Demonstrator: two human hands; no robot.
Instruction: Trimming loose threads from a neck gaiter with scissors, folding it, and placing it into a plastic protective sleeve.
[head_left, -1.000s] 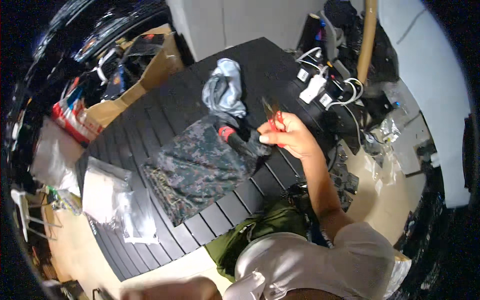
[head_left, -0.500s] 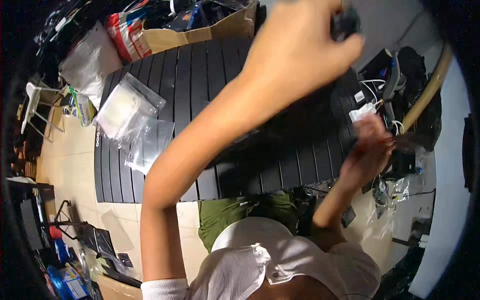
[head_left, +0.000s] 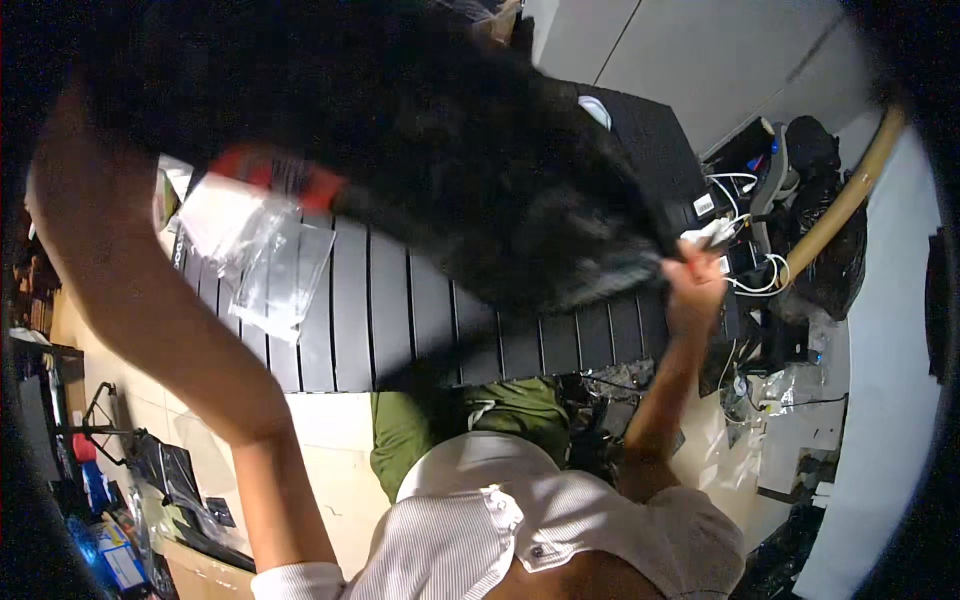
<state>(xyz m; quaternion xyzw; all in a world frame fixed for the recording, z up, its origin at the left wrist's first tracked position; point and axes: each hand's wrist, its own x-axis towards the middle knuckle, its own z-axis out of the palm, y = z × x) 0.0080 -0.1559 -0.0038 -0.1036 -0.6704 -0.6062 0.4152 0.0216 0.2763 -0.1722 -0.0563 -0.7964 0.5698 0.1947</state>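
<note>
A large black sheet-like thing [head_left: 430, 170], perhaps cloth or a bag, stretches across the upper left and middle, blurred by motion. One lower part of it looks shiny. Its right end narrows to a corner, and my right hand [head_left: 696, 285] is closed on that corner above the table's right side. My left forearm [head_left: 170, 310] rises at the far left into the darkness by the black thing's left part; the left hand's fingers are hidden there. A red patch [head_left: 280, 178] with dark marks shows along the lower left edge of the black thing.
Clear plastic bags [head_left: 285, 265] lie at the left of the black slatted table [head_left: 390, 330]. White cables [head_left: 765, 275] and a white adapter crowd its right edge. A tan curved tube [head_left: 850, 215] and black plastic bags stand beyond. Boxes and goods sit on the floor at lower left.
My left arm has swung from the upper middle to the far left. The black thing is now raised and spread above the table. My right hand has moved slightly left and grips its corner.
</note>
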